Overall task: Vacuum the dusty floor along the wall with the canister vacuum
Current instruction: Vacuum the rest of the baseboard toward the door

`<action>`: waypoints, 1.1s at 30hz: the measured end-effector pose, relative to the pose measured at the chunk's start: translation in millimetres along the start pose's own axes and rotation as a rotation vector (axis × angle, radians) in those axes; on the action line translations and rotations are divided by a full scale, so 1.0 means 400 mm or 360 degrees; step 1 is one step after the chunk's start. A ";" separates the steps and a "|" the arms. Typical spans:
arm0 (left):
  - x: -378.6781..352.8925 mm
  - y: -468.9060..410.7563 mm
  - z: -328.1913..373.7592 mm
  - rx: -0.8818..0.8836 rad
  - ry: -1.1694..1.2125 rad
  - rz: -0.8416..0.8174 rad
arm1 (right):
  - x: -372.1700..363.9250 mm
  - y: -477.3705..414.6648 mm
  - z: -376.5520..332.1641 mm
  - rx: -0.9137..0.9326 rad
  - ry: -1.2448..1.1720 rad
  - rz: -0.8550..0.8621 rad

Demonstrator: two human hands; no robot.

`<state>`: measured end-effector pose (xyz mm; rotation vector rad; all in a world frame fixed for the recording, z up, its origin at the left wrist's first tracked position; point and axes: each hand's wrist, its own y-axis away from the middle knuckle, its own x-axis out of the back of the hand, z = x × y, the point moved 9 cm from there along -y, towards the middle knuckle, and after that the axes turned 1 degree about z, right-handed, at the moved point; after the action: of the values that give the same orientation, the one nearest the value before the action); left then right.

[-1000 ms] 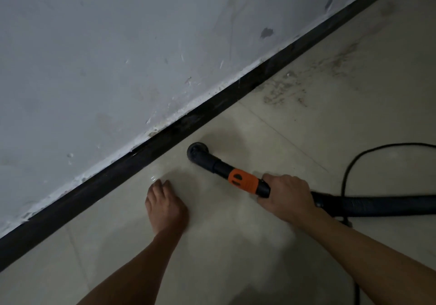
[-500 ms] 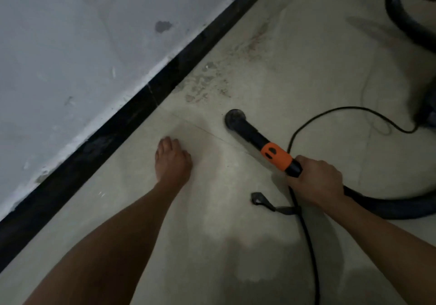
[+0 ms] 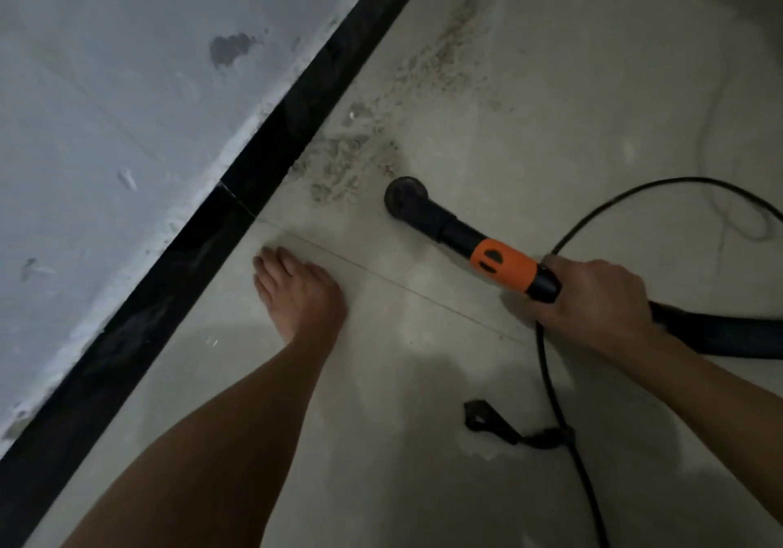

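Pale tiled floor [image 3: 423,484] in dim light, meeting a grey-white wall [image 3: 127,102] along a black skirting board [image 3: 254,191] running diagonally from lower left to upper right. On the wall, scuffs, chipped paint along the lower edge and one dark blotch [image 3: 229,47]. Close against the skirting, a speckled patch of dust and grit [image 3: 381,124], spread over the tiles toward the top. Below the patch, a thin grout line [image 3: 381,280] slanting across the floor.

Vacuum nozzle [image 3: 406,198], round and black, down on the floor at the lower edge of the dust, near the skirting but apart from it. Behind it, a black tube with an orange collar [image 3: 504,265]. Next, the right grip [image 3: 593,297], fingers curled tight round the tube just behind the collar. Black hose [image 3: 720,335] leaving the back of the grip toward the right edge. Left grip out of view.

Black power cord [image 3: 551,378] arcing in from the right, passing beneath the grip and on to the bottom edge. On the cord, a small black strap [image 3: 487,418], lying flat on the tile. Bare foot [image 3: 301,297] planted between skirting and nozzle, toes close to the grout line, leg coming up from lower left.
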<state>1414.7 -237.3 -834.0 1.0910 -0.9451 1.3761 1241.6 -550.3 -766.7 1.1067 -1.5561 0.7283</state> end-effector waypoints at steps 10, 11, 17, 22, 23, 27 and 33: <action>-0.007 -0.003 0.007 0.0041 -0.0107 -0.0071 | -0.015 -0.004 -0.129 0.0264 0.0139 -0.0175; -0.007 -0.004 0.006 0.0052 -0.0113 -0.0085 | -0.012 -0.021 -0.126 0.0241 0.0151 -0.0201; -0.006 -0.007 0.005 0.0070 -0.0161 -0.0100 | 0.033 -0.169 -0.075 -0.0005 -0.0003 -0.0067; -0.011 -0.009 0.003 0.0087 -0.0160 -0.0132 | -0.027 -0.141 -0.116 0.0101 0.0157 -0.0348; -0.013 -0.009 0.003 0.0088 -0.0171 -0.0146 | -0.024 -0.151 -0.104 0.0045 0.0128 -0.0346; -0.016 -0.011 0.002 0.0111 -0.0199 -0.0188 | 0.013 -0.190 -0.090 -0.0120 0.0031 -0.0204; -0.012 -0.010 0.004 0.0119 -0.0203 -0.0241 | -0.043 -0.105 -0.205 0.0220 -0.0028 -0.0436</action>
<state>1418.8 -239.7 -838.3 1.2931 -0.8885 1.2376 1313.3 -489.7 -764.6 1.3996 -1.3485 0.6474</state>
